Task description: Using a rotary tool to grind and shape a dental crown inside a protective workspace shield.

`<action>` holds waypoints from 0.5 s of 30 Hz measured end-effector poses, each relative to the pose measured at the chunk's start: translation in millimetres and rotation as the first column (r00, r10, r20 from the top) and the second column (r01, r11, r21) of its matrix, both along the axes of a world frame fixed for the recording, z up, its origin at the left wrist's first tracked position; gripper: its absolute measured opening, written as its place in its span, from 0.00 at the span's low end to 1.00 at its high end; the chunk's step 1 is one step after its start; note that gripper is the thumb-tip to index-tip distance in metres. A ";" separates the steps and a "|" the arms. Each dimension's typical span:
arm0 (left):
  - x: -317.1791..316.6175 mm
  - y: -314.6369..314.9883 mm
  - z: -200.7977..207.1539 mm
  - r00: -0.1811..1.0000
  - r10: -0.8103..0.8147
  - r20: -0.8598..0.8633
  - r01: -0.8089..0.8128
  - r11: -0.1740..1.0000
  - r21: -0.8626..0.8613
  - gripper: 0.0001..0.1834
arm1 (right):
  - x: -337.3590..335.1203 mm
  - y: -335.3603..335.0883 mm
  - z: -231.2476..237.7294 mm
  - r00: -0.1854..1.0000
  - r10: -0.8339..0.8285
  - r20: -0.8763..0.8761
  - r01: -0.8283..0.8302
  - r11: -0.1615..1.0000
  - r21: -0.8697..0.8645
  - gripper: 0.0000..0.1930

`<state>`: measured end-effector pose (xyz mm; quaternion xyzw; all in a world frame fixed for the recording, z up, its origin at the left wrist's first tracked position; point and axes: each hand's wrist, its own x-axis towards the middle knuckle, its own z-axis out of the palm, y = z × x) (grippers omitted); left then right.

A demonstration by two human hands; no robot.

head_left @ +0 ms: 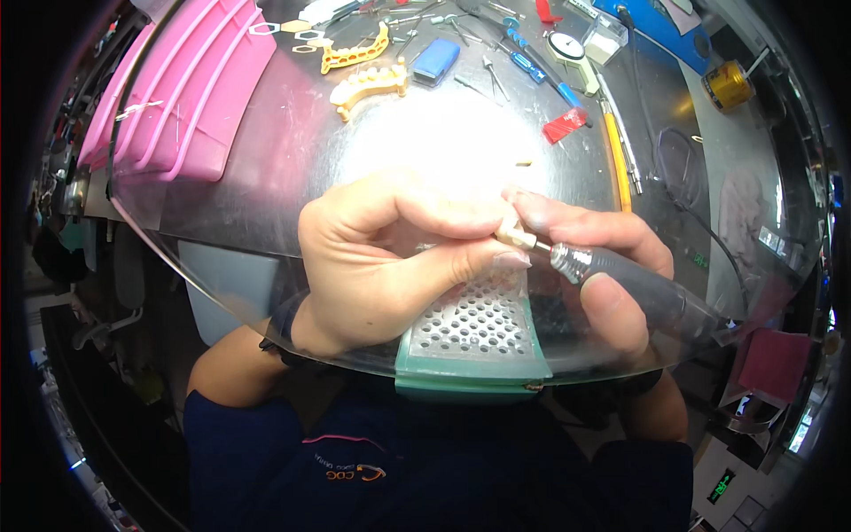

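Note:
My left hand [381, 257] is closed, pinching a small cream, tooth-like piece [511, 232] between thumb and index finger. My right hand [612, 232] wraps round a dark rotary handpiece [643, 288] with a ribbed metal collar. From its front a thin bur [543, 246] points left, its pale tip up against the cream piece. My right index fingertip reaches over close to the piece; whether it touches is unclear. Below my hands, a perforated metal plate [474, 328] sits in a green frame [470, 365] at the bench's near edge.
A clear curved shield [213, 306] spans the work area. Pink rack [199, 97] stands at left. Two yellow dental models [368, 91], a blue block [436, 61], a dial gauge [567, 46], a yellow stick [615, 155] and several small tools lie behind. A gold can [727, 86] stands far right.

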<state>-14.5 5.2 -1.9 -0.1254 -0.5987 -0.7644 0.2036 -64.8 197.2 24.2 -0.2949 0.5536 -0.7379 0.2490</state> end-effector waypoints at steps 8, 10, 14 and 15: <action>0.2 0.4 0.6 0.999 -0.001 0.044 0.001 1.000 0.005 0.10 | -1.5 0.6 -2.3 0.998 -0.052 0.033 0.051 0.998 0.027 0.19; -0.2 0.2 0.2 1.000 0.001 0.030 -0.001 1.000 0.000 0.10 | -1.8 0.7 -3.8 0.999 -0.054 -0.003 0.054 0.998 0.022 0.18; -0.8 -0.7 -2.6 1.000 0.019 -0.008 -0.019 1.000 -0.014 0.10 | 1.6 -3.8 -4.6 0.997 -0.078 0.021 0.079 0.995 -0.064 0.16; -1.0 -0.9 -3.0 1.000 0.025 -0.018 -0.026 1.000 -0.013 0.11 | 2.8 -5.4 -4.0 0.996 -0.082 0.019 0.083 0.994 -0.074 0.16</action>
